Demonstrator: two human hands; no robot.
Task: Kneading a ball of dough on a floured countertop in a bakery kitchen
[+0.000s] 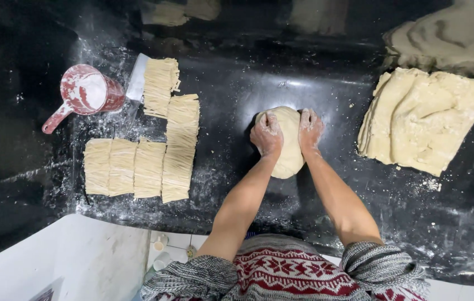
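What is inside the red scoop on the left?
The red scoop holds white flour, which also coats its rim and handle. How deep the flour goes cannot be seen; the scoop's bottom is covered.

Both floury fists, left hand and right hand, press into a dough ball on the black counter. Cut noodles and a red cup lie to the left, folded dough sheets to the right.
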